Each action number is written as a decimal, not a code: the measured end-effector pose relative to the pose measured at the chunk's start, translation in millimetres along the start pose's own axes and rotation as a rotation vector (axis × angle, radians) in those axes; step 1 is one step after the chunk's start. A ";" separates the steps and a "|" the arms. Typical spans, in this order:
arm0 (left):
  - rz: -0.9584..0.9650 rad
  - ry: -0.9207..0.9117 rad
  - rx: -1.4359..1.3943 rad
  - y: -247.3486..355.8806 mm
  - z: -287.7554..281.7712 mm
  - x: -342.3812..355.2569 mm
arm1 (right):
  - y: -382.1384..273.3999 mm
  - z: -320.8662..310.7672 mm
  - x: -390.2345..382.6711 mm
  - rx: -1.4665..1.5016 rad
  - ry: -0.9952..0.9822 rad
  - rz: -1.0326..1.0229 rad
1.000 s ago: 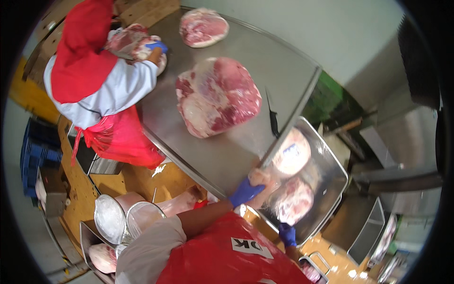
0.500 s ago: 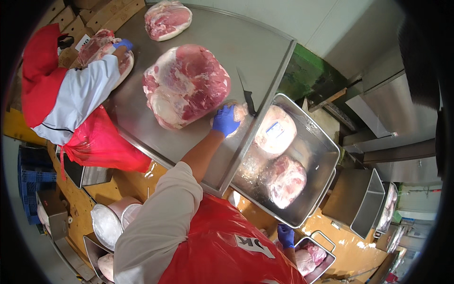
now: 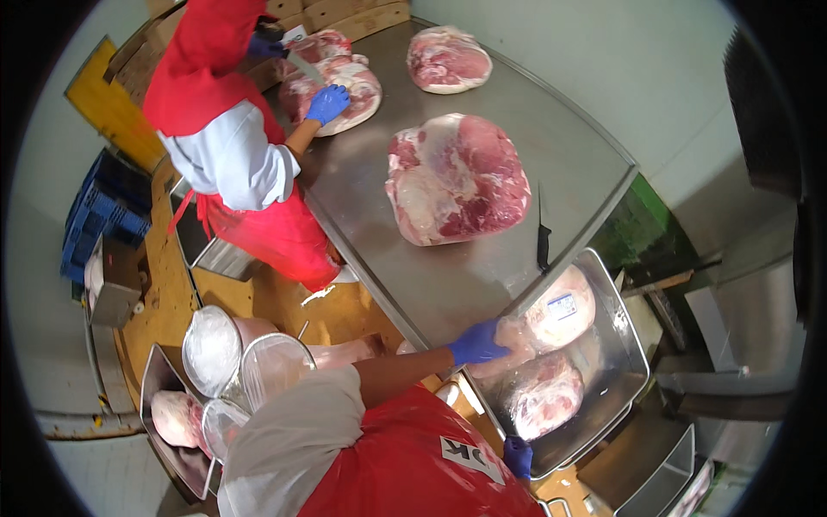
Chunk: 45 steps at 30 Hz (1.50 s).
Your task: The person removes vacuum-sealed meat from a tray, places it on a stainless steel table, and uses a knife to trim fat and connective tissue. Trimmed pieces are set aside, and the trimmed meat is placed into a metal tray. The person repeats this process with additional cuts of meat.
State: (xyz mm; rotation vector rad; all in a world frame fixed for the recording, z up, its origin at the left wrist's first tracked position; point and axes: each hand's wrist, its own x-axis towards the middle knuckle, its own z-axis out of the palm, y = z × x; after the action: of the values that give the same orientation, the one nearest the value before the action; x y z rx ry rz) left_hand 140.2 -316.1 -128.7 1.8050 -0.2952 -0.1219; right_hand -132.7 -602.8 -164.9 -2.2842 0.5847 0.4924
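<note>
My left hand [image 3: 479, 343], in a blue glove, reaches past the table's near edge to the metal tub. Its fingers are closed on a crumpled clear plastic bag [image 3: 512, 346], over the tub's left side. Inside the tub [image 3: 633, 366] lie a wrapped pale piece of meat [image 3: 564, 310] with a label and a redder wrapped piece [image 3: 544, 401]. My right hand [image 3: 518, 457], gloved in darker blue, is at the tub's near rim; its fingers are hard to make out. A large raw ham [image 3: 458, 179] rests on the steel table, with a black-handled knife [image 3: 543, 246] to its right.
At the left, a co-worker [image 3: 228, 146] in a red apron holds a knife [image 3: 304, 66] over meat [image 3: 357, 95] on the steel table [image 3: 362, 233]. Another ham [image 3: 448, 60] lies at the far side. Lined buckets [image 3: 213, 351] and metal bins stand on the floor.
My left hand has drawn the plastic bag off the table, over its edge to the tub. My view has shifted left. The co-worker's knife has come into sight.
</note>
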 end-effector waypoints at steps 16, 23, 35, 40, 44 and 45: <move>-0.315 -0.074 0.653 -47.9 -299.7 11.9 | -5.3 -34.0 -5.4 -0.050 -0.006 0.081; 0.038 -0.120 0.427 -28.3 -138.1 -39.3 | 19.5 -0.8 -23.5 0.079 0.048 0.013; 0.111 -0.349 -0.025 93.0 54.1 -17.1 | 21.9 13.8 -27.2 -0.063 0.023 -0.019; 0.149 -0.253 -0.176 57.9 35.5 23.4 | 1.0 -8.3 -34.6 -0.003 0.081 0.077; 0.102 0.145 0.238 6.7 -30.5 77.6 | 31.1 -2.5 -58.5 0.078 0.104 0.199; 0.141 0.178 0.326 -15.5 -46.9 98.0 | 35.2 -2.9 -63.0 0.074 0.096 0.218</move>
State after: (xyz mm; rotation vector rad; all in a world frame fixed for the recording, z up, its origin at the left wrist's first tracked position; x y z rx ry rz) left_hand 247.7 -294.4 -124.6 2.0938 -0.3284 0.1962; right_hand -203.1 -610.7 -150.7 -2.1943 0.8918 0.4588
